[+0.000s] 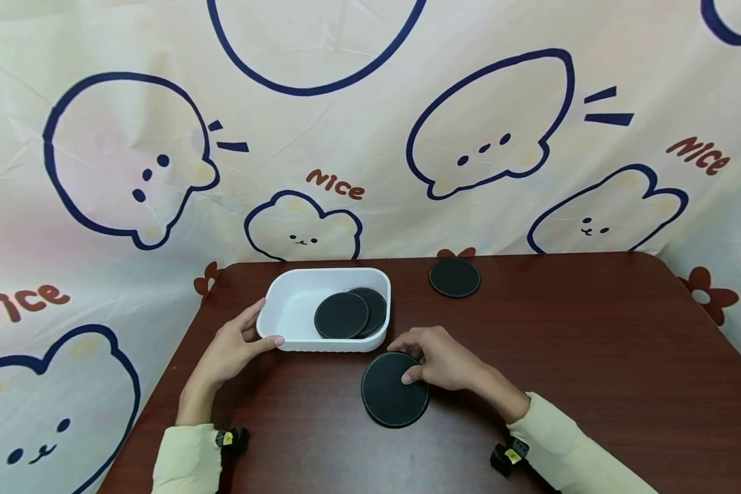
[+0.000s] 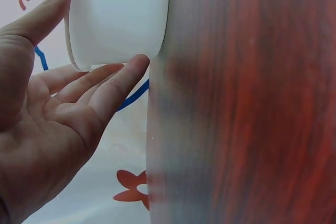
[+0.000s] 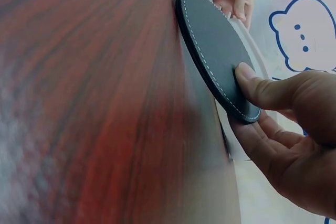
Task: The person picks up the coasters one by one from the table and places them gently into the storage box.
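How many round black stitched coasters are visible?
4: one coaster in the right hand, two coasters overlapping in the white rectangular tray, and a far coaster on the brown table. The overlap could hide more.

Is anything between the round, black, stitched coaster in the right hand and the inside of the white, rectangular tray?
Only the tray's near wall visibly stands in the way of the held coaster. Inside, two overlapping black coasters lie toward the right.

My left hand (image 1: 230,355) reaches forward in a grip, thumb (image 2: 46,17) spread wide of the fingers (image 2: 121,85). My right hand (image 1: 447,360) pinches, thumb above and fingers below (the side view shows it best). My left forearm (image 1: 188,458) stands nearly straight; my right forearm (image 1: 577,442) slants inward.
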The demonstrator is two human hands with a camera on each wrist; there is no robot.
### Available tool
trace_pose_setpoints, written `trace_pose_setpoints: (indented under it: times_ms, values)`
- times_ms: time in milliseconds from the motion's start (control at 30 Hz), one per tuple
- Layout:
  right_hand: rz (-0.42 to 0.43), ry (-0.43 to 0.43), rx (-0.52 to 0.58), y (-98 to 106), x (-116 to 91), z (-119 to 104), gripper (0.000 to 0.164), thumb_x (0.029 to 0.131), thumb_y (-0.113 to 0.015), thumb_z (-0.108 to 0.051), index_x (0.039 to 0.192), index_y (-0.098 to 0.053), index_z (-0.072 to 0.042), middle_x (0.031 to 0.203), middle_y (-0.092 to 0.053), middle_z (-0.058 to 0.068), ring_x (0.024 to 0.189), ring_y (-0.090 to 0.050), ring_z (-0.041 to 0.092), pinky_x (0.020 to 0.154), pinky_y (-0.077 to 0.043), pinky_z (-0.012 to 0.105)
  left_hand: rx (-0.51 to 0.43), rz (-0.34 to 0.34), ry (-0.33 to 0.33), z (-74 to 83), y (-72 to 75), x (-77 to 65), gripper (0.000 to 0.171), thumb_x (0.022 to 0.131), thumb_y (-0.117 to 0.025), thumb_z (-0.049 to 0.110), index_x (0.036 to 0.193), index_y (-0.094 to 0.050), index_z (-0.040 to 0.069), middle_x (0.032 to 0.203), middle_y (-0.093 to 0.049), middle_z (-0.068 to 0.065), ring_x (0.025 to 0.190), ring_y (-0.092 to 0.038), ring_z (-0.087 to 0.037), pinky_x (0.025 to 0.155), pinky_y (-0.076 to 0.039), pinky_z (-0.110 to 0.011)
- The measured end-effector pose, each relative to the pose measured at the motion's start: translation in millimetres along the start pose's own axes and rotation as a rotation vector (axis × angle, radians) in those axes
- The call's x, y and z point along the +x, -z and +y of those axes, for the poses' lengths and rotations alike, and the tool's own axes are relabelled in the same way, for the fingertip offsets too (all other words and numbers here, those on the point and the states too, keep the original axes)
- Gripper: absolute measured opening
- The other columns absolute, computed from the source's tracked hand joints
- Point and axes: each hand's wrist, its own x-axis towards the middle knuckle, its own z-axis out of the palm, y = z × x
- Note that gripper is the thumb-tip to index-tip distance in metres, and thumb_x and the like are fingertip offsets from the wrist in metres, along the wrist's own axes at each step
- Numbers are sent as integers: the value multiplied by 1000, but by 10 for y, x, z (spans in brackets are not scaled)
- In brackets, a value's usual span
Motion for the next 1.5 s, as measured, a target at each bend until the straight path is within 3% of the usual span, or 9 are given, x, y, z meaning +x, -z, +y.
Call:
trace_pose_setpoints:
  times_ms: [500,800,1033,1500]
  values:
    - [-14,-4,56,44,-14,-4,38,90,-85,-5,126,-77,-14,108,-79,-3,92,-73,7,83,-61,24,2,-3,1,-2,1,-9,102,95,-84,36,171,-24,8,169,-39,-28,145,-57,-45,110,-50,-52]
    - [-37,12,186,128,-18,-24,33,94,-81,-5,125,-75,-11,111,-78,3,92,-74,8,87,-61,25,-12,-5,-4,-13,-5,-14,101,95,-84,36,171,-23,7,169,-39,-28,144,-58,-44,110,-52,-52]
    - [-37,-33,321,156,-2,-44,34,95,-79,-1,127,-74,-7,108,-76,7,88,-77,11,79,-62,23,-4,-2,-1,-2,3,-9,102,95,-84,36,171,-24,8,169,-39,-28,144,-57,-45,110,-51,-51]
    - [8,-121,436,240,-11,-49,36,98,-74,-1,134,-71,-4,115,-76,15,90,-77,19,76,-63,28,-1,-3,-5,-4,3,2,102,95,-84,37,172,-23,8,169,-39,-28,144,-57,-44,110,-51,-51]
